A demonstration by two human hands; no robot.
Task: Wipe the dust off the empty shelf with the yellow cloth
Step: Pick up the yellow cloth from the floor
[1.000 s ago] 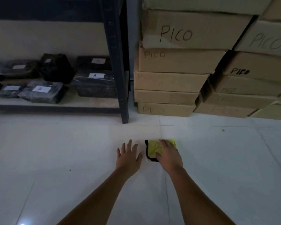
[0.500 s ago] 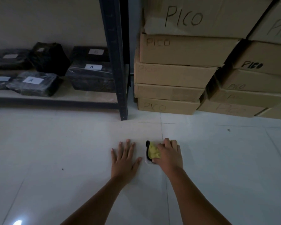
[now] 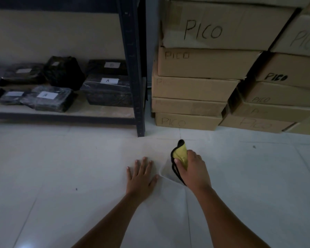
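The right hand point(image 3: 192, 169) gripped the bunched yellow cloth point(image 3: 181, 154) above the floor point(image 3: 61, 167); the left hand point(image 3: 140, 178) lay flat, fingers spread, beside it.

We see a dark metal shelf post point(image 3: 132, 68) standing on pale glossy floor tiles point(image 3: 61, 167) | left of the post, black wrapped packages point(image 3: 48, 98) with white labels | right of the post, stacked cardboard boxes point(image 3: 195, 86) marked PICO | behind the post, a beige wall point(image 3: 52, 33) | dim light.
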